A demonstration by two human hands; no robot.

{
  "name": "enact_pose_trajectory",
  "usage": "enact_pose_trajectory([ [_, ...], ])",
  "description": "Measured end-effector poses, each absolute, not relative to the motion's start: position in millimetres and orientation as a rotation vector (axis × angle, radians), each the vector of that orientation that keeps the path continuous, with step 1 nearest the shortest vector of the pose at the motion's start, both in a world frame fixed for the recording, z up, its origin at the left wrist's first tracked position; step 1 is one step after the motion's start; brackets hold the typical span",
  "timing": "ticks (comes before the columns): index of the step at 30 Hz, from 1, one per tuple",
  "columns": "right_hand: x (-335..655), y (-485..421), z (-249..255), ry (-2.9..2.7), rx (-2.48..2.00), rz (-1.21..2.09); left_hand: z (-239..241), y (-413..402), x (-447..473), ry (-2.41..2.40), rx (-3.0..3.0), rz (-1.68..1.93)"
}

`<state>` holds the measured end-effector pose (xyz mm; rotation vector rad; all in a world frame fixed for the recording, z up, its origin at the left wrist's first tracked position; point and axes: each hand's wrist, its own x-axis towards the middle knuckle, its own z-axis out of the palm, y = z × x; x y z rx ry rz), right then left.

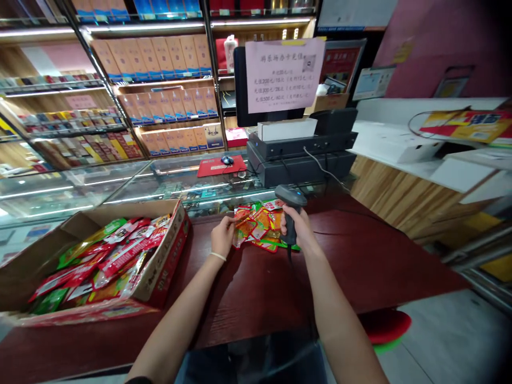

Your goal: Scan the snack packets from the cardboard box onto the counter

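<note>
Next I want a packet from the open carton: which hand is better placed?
Probably the left hand: it is nearer the carton, while the right hand grips the scanner. The left seems to pinch a packet, so may need freeing first.

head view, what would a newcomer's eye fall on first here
Probably the open cardboard box of bright packets, at left on the dark red counter. Next, the black scanner in the right hand, by a colourful heap of packets at centre. Behind, a pale pink printed sheet covers much of the monitor.
</note>
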<state>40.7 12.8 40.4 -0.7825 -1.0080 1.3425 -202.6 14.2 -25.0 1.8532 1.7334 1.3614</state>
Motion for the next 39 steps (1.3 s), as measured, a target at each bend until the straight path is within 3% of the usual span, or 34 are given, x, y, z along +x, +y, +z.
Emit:
enact_pose_trajectory([
  [8, 51.8, 16.1, 39.3, -0.976, -0.771, 1.314, -27.7, 61.2, -147.3, 1.525, 2.291, 0.888],
  [15, 49.8, 13.3, 41.8, -1.004, -0.824, 1.316, -19.1, 49.5, -155.0, 1.525, 1.968, 1.218],
  [22, 36.3, 5.9, 43.9, -1.081, -0.842, 1.401, 44.0, 5.7, -175.3, 1.423, 1.772, 1.499],
  [31, -30.8, -19.8, 85.6, -1.317, -0.78, 1.531, 140.2, -69.7, -269.9, 1.447, 1.902, 1.566],
  [39, -106.2, -35.7, 107.1, -1.405, -0.725, 1.663, 123.1, -93.3, -409.9, 1.834, 1.858, 1.513],
])
